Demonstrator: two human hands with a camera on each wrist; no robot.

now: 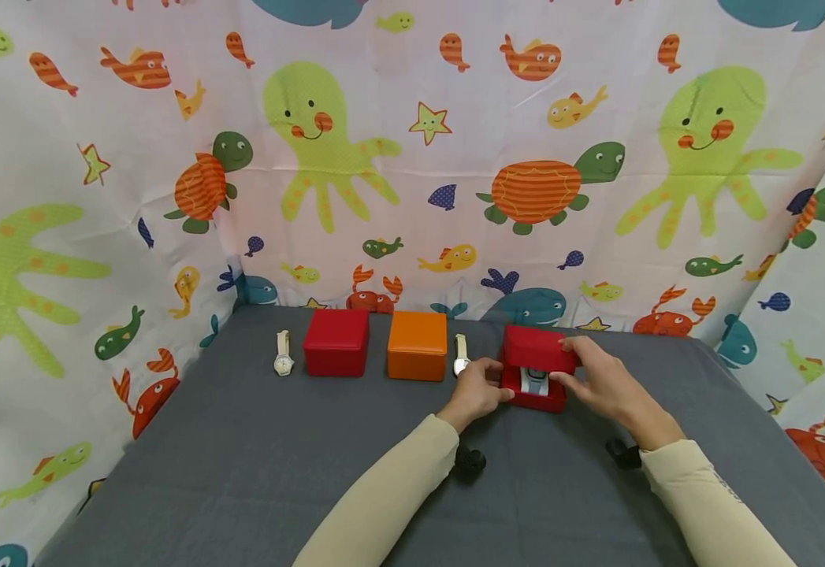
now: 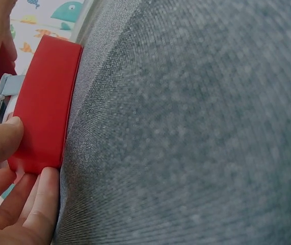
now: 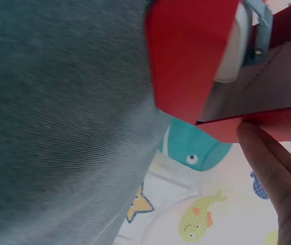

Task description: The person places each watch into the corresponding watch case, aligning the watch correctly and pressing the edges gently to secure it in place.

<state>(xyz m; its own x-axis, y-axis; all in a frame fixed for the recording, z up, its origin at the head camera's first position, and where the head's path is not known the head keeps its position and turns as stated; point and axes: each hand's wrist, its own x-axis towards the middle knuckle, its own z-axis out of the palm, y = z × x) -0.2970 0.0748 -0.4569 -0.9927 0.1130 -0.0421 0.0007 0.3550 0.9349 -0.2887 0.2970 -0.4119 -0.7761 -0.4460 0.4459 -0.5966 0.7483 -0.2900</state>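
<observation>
Open red box [image 1: 536, 370] sits far-right on the grey cloth table [image 1: 277, 465], near its back edge by the sea-creature curtain [image 1: 412, 157]; wide bare cloth in front of the box. Lid half raised, a pale-blue watch [image 1: 534, 381] on a white cushion inside. Left hand [image 1: 481, 387] pinches the box base at its left side, fingers curled on it. Right hand [image 1: 600, 374] grips the lid edge. Left of the box: white watch [image 1: 461, 355], closed orange box [image 1: 418, 345], closed red box [image 1: 337, 342], second white watch [image 1: 284, 353]. Boxes matte, squarish, rounded corners.
</observation>
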